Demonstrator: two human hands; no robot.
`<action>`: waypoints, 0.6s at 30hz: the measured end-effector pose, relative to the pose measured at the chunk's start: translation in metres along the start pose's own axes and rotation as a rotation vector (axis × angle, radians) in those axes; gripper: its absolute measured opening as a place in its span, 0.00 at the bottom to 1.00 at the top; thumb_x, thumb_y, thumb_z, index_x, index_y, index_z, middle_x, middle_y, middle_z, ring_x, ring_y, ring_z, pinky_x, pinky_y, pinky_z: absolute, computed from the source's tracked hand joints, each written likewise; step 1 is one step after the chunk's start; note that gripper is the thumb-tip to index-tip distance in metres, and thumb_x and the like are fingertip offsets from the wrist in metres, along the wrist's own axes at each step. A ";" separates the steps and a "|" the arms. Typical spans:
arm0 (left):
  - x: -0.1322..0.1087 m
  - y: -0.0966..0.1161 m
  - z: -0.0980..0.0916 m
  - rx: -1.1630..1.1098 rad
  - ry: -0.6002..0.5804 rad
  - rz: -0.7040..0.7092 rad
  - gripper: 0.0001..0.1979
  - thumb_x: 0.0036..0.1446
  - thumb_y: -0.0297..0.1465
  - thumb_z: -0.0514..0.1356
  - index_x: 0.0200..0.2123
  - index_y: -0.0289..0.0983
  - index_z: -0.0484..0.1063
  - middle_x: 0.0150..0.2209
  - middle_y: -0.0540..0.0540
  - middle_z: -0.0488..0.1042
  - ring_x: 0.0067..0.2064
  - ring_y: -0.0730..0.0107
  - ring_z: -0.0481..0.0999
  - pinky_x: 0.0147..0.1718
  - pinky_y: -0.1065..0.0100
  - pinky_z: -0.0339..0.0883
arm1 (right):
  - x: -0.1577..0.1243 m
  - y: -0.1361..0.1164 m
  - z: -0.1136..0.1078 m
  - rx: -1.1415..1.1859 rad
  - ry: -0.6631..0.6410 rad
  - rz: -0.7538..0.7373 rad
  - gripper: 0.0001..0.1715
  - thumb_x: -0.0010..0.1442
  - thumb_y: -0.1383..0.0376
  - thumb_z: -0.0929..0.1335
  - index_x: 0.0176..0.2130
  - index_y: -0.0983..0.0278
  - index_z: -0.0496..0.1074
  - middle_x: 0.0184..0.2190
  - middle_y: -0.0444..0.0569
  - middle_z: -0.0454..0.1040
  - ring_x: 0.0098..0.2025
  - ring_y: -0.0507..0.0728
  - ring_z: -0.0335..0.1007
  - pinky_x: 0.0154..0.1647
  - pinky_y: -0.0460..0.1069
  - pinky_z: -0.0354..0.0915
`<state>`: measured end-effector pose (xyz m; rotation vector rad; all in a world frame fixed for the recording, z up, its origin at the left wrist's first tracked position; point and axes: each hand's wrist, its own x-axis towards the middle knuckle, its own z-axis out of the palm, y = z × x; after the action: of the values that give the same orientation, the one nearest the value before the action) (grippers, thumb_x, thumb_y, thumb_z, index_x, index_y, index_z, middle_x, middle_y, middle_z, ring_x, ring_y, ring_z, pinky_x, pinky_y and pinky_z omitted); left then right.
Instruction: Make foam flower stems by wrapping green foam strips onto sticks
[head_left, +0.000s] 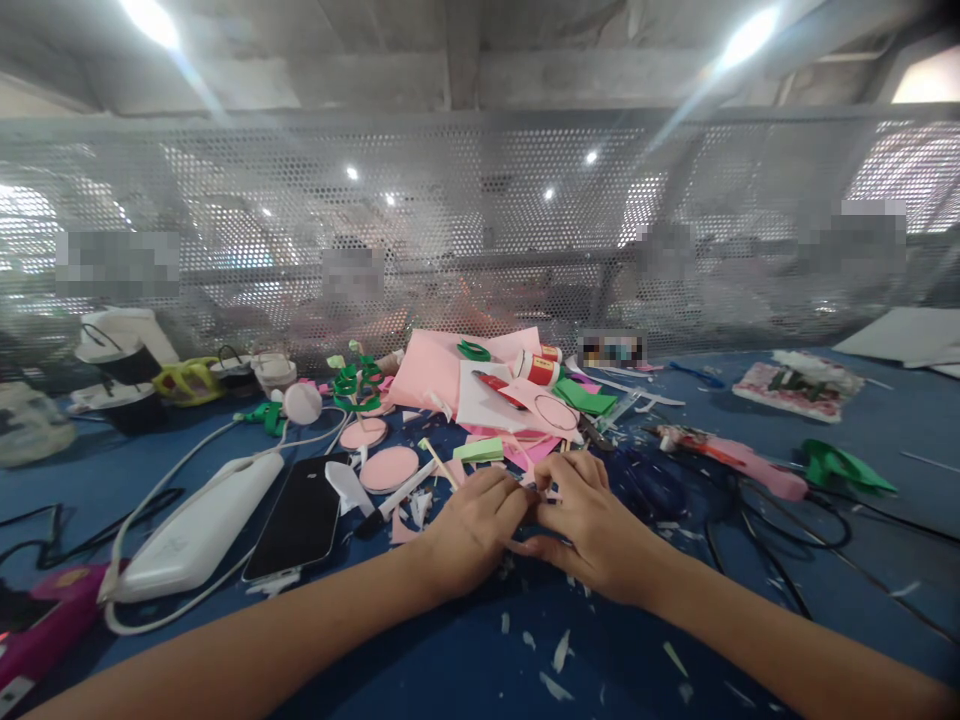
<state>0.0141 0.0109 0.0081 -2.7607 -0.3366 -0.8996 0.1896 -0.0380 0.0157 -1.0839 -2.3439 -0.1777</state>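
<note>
My left hand [476,525] and my right hand [589,520] meet above the blue table, fingertips close together. Both have their fingers curled inward in a pinch, and whatever lies between them is mostly hidden. Just beyond them are a light green paper strip [478,451] and magenta paper [534,452]. Pink paper sheets [427,370] are piled farther back, with a red-handled tool [495,387] and a green paper curl [474,350] on top. Left of my left hand lie pink paper discs [389,469] and thin sticks [439,462].
A black phone [300,515], a white power bank [202,525] and its cable lie at left. A pink hot glue gun [742,460] with a black cord rests at right. Paper scraps [562,650] litter the table [450,650]. A perforated metal screen [480,220] stands behind.
</note>
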 end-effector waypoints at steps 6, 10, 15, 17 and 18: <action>-0.002 0.001 0.001 -0.031 -0.036 -0.029 0.06 0.57 0.23 0.53 0.39 0.30 0.65 0.33 0.43 0.70 0.34 0.67 0.67 0.33 0.67 0.68 | -0.001 0.000 0.000 0.009 0.035 -0.011 0.20 0.61 0.54 0.61 0.31 0.65 0.73 0.37 0.53 0.60 0.41 0.60 0.52 0.42 0.56 0.53; -0.002 0.001 0.002 -0.069 -0.047 -0.031 0.05 0.56 0.21 0.51 0.36 0.31 0.64 0.32 0.44 0.70 0.34 0.67 0.68 0.34 0.67 0.68 | -0.002 0.000 0.000 -0.004 0.035 -0.023 0.20 0.61 0.55 0.61 0.28 0.66 0.72 0.37 0.53 0.61 0.41 0.60 0.53 0.43 0.56 0.53; -0.003 0.000 0.004 -0.082 -0.048 -0.039 0.06 0.55 0.20 0.50 0.34 0.33 0.63 0.32 0.44 0.70 0.33 0.68 0.67 0.32 0.67 0.68 | -0.002 -0.002 -0.001 -0.023 0.016 -0.032 0.22 0.61 0.55 0.61 0.27 0.66 0.72 0.37 0.54 0.62 0.41 0.60 0.52 0.43 0.57 0.54; -0.004 0.000 0.004 -0.065 -0.046 -0.029 0.06 0.55 0.20 0.50 0.34 0.33 0.63 0.32 0.44 0.69 0.33 0.68 0.67 0.32 0.67 0.68 | -0.002 -0.003 -0.002 -0.025 0.007 -0.035 0.22 0.62 0.55 0.60 0.28 0.66 0.72 0.37 0.54 0.62 0.41 0.60 0.52 0.43 0.57 0.54; -0.004 -0.001 0.005 -0.058 -0.046 -0.023 0.06 0.55 0.19 0.49 0.34 0.33 0.63 0.32 0.44 0.69 0.33 0.68 0.67 0.32 0.67 0.68 | -0.002 -0.003 -0.002 -0.024 0.002 -0.036 0.22 0.62 0.55 0.60 0.28 0.67 0.72 0.37 0.54 0.62 0.41 0.60 0.52 0.43 0.57 0.54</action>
<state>0.0135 0.0121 0.0024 -2.8397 -0.3565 -0.8657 0.1891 -0.0415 0.0168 -1.0526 -2.3660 -0.2206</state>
